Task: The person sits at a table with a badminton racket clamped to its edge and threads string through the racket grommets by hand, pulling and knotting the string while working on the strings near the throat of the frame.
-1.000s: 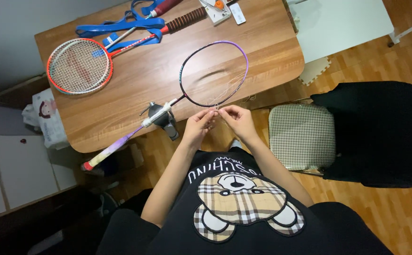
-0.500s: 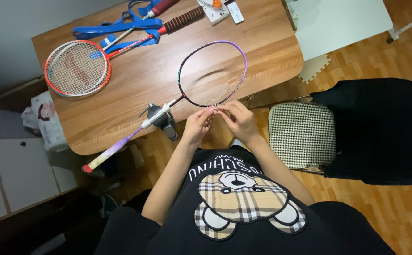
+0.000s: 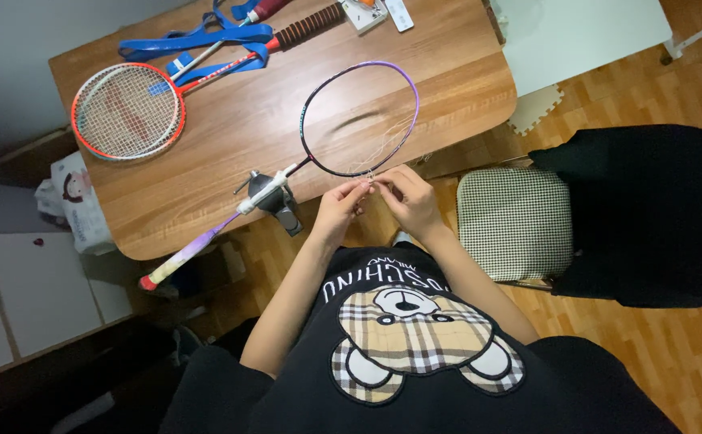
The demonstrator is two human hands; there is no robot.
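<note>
Your left hand (image 3: pixel 340 210) and right hand (image 3: pixel 410 198) pinch white string (image 3: pixel 371 178) at the purple-black racket's (image 3: pixel 359 120) near rim, at the table (image 3: pixel 230 145) edge. White carton (image 3: pixel 371 10) far edge; orange racket (image 3: pixel 130 112) left.

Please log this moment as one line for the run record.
left hand: pinching string at purple racket rim | right hand: pinching same string | racket: few strings, lying on wooden table | orange racket: apart, untouched

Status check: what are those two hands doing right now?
Left hand and right hand pinching white string at purple racket rim. Racket clamped at table edge. Nothing blocking.
</note>
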